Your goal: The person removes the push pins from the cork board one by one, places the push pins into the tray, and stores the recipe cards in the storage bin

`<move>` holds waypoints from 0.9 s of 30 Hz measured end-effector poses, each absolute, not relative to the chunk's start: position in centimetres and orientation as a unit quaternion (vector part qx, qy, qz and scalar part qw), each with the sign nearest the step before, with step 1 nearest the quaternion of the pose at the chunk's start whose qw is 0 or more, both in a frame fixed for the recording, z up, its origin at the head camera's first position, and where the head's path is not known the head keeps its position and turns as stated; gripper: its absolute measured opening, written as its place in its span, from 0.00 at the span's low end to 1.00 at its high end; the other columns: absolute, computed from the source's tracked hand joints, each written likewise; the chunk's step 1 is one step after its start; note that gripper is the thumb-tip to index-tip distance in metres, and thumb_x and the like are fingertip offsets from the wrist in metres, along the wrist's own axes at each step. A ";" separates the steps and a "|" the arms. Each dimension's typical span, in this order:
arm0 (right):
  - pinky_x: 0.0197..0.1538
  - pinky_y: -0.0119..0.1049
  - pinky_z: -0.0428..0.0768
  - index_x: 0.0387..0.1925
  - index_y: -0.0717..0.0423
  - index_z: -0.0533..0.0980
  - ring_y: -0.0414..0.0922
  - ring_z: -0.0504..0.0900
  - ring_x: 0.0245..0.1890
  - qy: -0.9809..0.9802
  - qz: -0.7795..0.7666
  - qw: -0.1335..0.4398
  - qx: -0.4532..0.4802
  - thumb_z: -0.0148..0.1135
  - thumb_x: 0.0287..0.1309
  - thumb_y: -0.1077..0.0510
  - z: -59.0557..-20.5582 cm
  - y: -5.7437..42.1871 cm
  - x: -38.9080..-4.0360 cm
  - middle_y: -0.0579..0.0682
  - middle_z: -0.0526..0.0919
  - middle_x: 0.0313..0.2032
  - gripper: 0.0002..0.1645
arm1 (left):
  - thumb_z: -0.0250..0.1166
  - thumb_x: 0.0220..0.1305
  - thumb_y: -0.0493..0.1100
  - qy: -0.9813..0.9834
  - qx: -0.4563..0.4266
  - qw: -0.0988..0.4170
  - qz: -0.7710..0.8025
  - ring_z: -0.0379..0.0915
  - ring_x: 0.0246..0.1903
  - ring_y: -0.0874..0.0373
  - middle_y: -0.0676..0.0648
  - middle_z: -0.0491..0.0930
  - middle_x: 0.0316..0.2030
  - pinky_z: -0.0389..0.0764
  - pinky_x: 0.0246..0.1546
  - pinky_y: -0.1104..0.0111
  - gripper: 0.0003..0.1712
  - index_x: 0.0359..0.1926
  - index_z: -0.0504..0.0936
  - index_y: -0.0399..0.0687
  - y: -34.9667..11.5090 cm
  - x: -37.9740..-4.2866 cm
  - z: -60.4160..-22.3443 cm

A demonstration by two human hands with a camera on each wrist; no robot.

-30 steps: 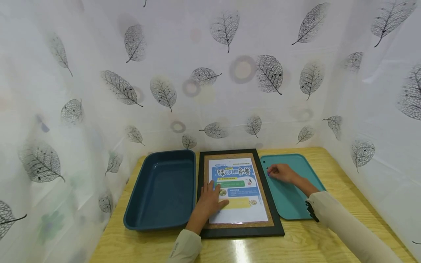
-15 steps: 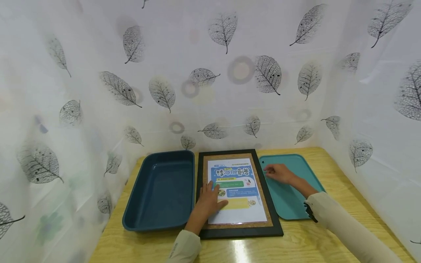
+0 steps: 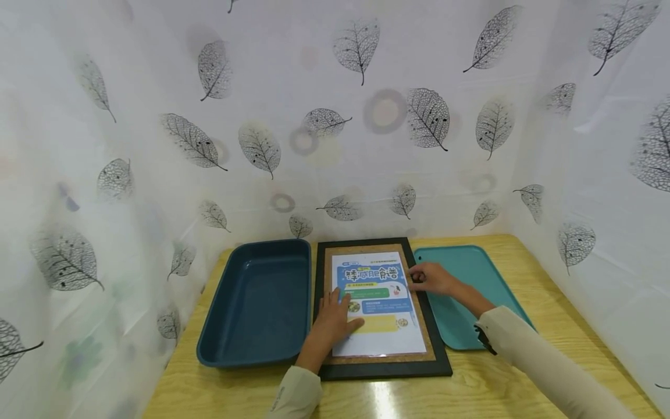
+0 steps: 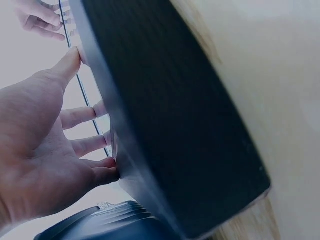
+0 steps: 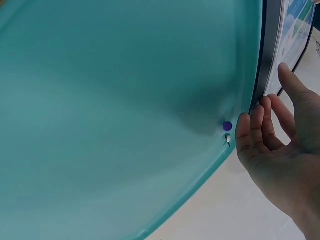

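My left hand [image 3: 332,319] lies on the lower left of a printed sheet [image 3: 377,343], fingers spread. The sheet lies on a cork board [image 3: 327,265] with a black frame [image 3: 387,370]. In the left wrist view, that hand [image 4: 55,130] reaches past the frame's thick edge [image 4: 165,100]. My right hand [image 3: 433,279] is at the board's upper right edge, fingers bent and thumb apart in the right wrist view. Whether a small pin is between its fingers is hidden. Beside it, a purple push pin [image 5: 227,126] and a small metallic-looking pin [image 5: 228,138] lie on the teal tray [image 5: 125,100].
A deep dark blue bin [image 3: 256,302] stands left of the board. The teal tray sits close along the board's right side. All rest on a wooden table [image 3: 492,384]. A white curtain with leaf prints [image 3: 293,75] encloses the back and sides.
My right hand has moved left from the tray's upper left part to the right edge of the board, its thumb and forefinger now more apart. My left hand has stayed on the sheet.
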State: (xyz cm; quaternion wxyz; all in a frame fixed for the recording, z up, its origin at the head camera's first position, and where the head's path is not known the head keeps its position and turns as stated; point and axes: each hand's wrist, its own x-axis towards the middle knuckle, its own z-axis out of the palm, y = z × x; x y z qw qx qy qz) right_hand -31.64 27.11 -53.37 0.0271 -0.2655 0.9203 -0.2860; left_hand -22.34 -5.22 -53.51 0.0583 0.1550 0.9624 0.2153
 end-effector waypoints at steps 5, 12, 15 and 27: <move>0.41 0.43 0.81 0.54 0.72 0.82 0.50 0.81 0.38 0.919 -0.275 0.015 -0.284 0.80 0.54 0.55 -53.7 26.7 -31.5 0.56 0.83 0.39 0.31 | 0.70 0.67 0.60 0.963 0.154 0.058 0.215 0.49 0.76 0.31 0.30 0.56 0.76 0.55 0.75 0.40 0.45 0.74 0.68 0.38 -5.1 -22.3 -53.4; 0.42 0.46 0.81 0.54 0.72 0.82 0.52 0.80 0.40 0.921 -0.269 0.006 -0.280 0.81 0.53 0.56 -54.0 26.5 -31.3 0.57 0.81 0.39 0.32 | 0.70 0.68 0.60 0.963 0.154 0.056 0.215 0.49 0.76 0.30 0.31 0.56 0.76 0.55 0.76 0.40 0.45 0.75 0.68 0.38 -5.2 -22.3 -53.4; 0.43 0.47 0.81 0.54 0.72 0.82 0.53 0.80 0.40 0.923 -0.266 0.006 -0.277 0.81 0.53 0.57 -53.9 26.5 -31.1 0.58 0.81 0.39 0.31 | 0.71 0.67 0.59 0.961 0.156 0.047 0.223 0.50 0.76 0.30 0.30 0.57 0.76 0.56 0.75 0.41 0.45 0.74 0.68 0.37 -5.2 -22.4 -53.5; 0.45 0.49 0.82 0.57 0.70 0.81 0.52 0.79 0.41 0.939 -0.230 0.018 -0.256 0.79 0.56 0.58 -53.3 25.6 -30.4 0.58 0.81 0.41 0.30 | 0.72 0.67 0.52 0.950 0.089 -0.006 0.300 0.46 0.77 0.31 0.29 0.55 0.76 0.56 0.75 0.41 0.45 0.73 0.65 0.28 -5.1 -22.2 -55.4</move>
